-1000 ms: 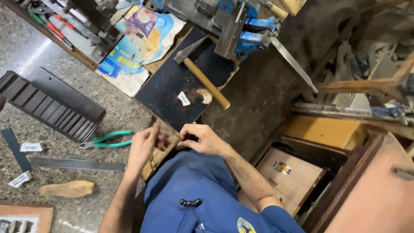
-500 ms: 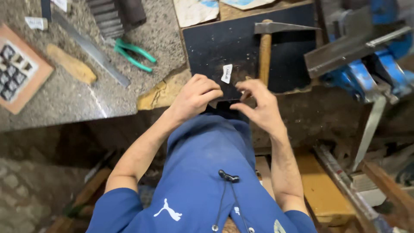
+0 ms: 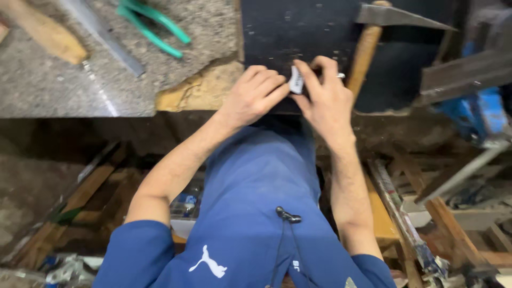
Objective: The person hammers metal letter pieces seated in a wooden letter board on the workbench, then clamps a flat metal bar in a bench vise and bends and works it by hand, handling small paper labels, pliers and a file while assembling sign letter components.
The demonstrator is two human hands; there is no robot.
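My left hand (image 3: pixel 255 93) and my right hand (image 3: pixel 324 98) meet at the near edge of a black mat (image 3: pixel 298 32) on the bench. Between the fingertips of both hands sits a small white piece (image 3: pixel 296 81), pinched from both sides. A dark flat piece under it is mostly hidden by my fingers. A ring shows on my right hand. A hammer (image 3: pixel 368 45) with a wooden handle and steel head lies on the mat just right of my right hand.
Green-handled pliers (image 3: pixel 154 26), a metal ruler (image 3: pixel 101 37) and a wooden piece (image 3: pixel 45 34) lie on the grey stone top at left. A blue vise (image 3: pixel 477 106) with grey metal bars stands at right. Wooden slats and clutter fill the space under the bench.
The view has moved closer and lower over my hands. Both hands stay together at the mat's edge; the white piece now sits between my fingertips instead of lying on the mat.
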